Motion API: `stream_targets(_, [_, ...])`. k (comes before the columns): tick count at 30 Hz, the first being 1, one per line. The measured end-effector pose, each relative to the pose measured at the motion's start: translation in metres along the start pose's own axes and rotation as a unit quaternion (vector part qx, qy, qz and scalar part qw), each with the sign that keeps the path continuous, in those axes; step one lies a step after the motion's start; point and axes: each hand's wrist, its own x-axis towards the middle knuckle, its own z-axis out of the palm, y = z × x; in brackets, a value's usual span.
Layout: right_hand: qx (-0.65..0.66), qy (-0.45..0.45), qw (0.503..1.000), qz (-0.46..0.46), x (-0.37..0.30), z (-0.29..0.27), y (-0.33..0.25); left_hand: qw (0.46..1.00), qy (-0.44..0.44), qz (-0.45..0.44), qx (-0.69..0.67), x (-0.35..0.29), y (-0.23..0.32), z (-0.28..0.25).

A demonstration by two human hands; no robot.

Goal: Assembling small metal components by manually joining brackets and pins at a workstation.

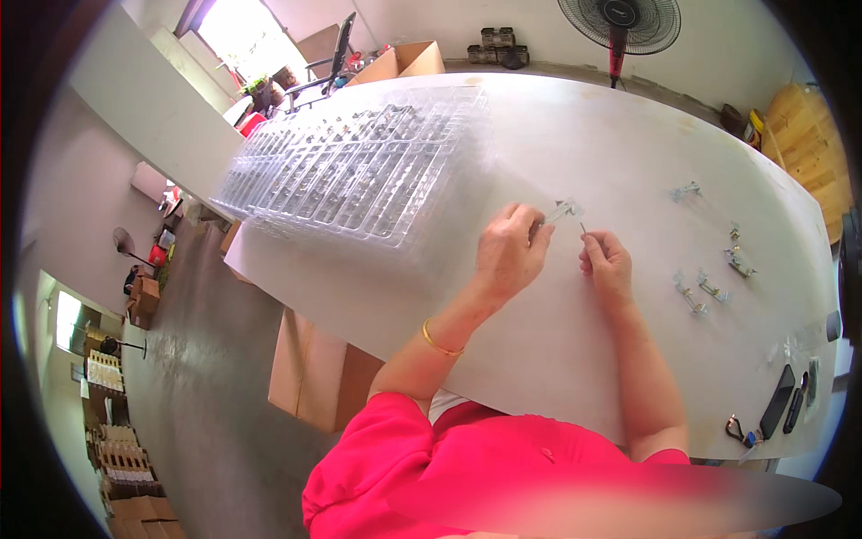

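My left hand [512, 250], with a yellow bangle on its wrist, is closed on a small clear-and-metal part [564, 210]. Just to the right, my right hand [610, 261] pinches a thin dark rod-like piece [583, 228], its tip pointing up near that part. Whether the two pieces touch, I cannot tell. Left of my hands stand stacked clear plastic trays [420, 225] filled with rows of small metallic parts. More loose parts of a similar look lie on the right: one part [687, 190] farther off, another part [740, 262] closer, and a pair beside it.
The white table [539, 359] has a curved far edge. At its right lie a black phone [777, 402], a dark slim tool [795, 409] and a small looped item [738, 431]. A cardboard box [314, 368] sits below the left edge; a fan [620, 22] stands beyond the table.
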Motion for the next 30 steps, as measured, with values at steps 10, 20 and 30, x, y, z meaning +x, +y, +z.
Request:
stream_targets(10, [-0.036, 0.004, 0.999, 0.0, -0.002, 0.001, -0.004, 0.983, 0.145, -0.056, 0.099, 0.024, 0.007, -0.143])
stream_targets(20, [-0.053, -0.017, 0.998, -0.004, -0.002, 0.003, -0.007, 0.955, 0.058, -0.169, 0.235, 0.048, -0.046, -0.19])
stream_targets(30, [-0.047, -0.005, 0.999, -0.021, -0.005, 0.004, -0.003, 0.94, -0.019, -0.178, 0.291, 0.057, -0.043, -0.186])
